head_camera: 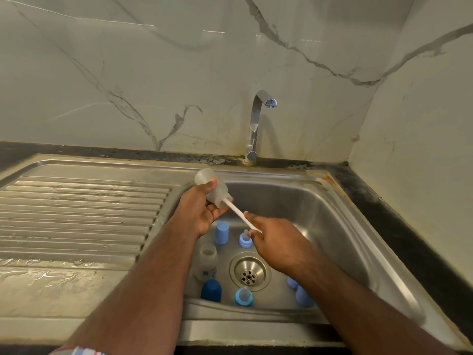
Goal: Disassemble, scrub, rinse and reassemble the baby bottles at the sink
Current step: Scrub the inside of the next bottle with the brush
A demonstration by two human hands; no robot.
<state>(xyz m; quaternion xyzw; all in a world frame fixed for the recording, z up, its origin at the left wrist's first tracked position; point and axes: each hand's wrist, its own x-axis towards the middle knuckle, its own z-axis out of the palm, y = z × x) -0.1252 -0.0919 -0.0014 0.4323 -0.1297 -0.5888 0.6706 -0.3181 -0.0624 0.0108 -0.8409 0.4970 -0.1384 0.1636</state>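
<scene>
Right hand (275, 239) pinches brush handle (240, 216); left hand (202, 210) grips frosted bottle (211, 187), brush inside.

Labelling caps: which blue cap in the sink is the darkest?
The dark blue domed cap at the basin's front left, beside the standing clear bottle; the others are pale blue.

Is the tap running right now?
Off, as far as can be seen: no stream falls from the faucet spout into the sink basin.
</scene>
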